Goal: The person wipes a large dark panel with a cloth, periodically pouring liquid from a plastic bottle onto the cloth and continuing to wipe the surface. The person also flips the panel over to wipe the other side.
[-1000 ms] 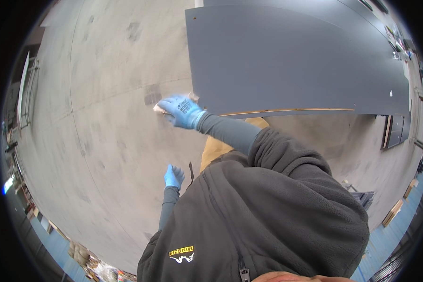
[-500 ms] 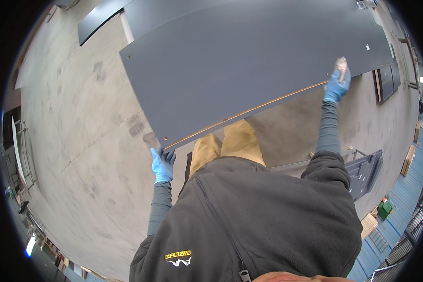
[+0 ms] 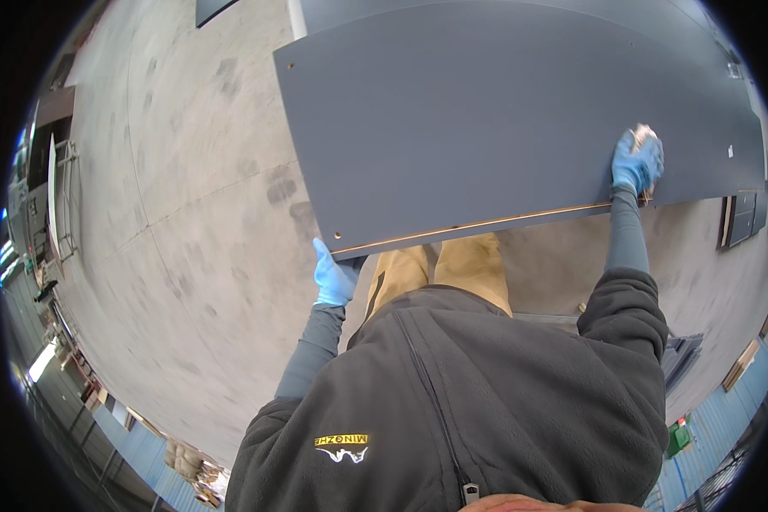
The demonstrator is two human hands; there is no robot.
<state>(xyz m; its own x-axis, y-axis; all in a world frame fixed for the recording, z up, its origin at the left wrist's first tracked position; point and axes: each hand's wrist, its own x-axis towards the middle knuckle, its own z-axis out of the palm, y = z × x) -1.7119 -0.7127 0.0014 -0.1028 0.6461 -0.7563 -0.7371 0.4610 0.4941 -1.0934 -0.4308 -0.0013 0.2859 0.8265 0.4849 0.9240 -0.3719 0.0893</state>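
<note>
A large dark grey panel (image 3: 486, 119) lies before me, its near edge showing a light wood-coloured strip. Two small holes sit near its left corners. My left hand (image 3: 334, 275), in a blue glove, grips the near left corner, thumb sticking up at the side and its fingers partly hidden by the panel. On the panel's right part, close to the near edge, my gloved right hand (image 3: 636, 162) is closed around a crumpled pale cloth (image 3: 645, 133). Both the hand and the cloth are slightly blurred.
Another grey panel (image 3: 350, 12) lies beyond this one. Smaller dark panels (image 3: 745, 218) are at the right, and a stack of dark panels (image 3: 681, 358) lies low on the right. A metal-framed rack (image 3: 63, 196) stands at far left on the concrete floor (image 3: 222, 179). A green bin (image 3: 678, 437) stands at lower right.
The view has shifted, so the panel sits farther right in the picture. My right hand has moved with the cloth from the near edge further onto the panel. My left hand stays at the corner.
</note>
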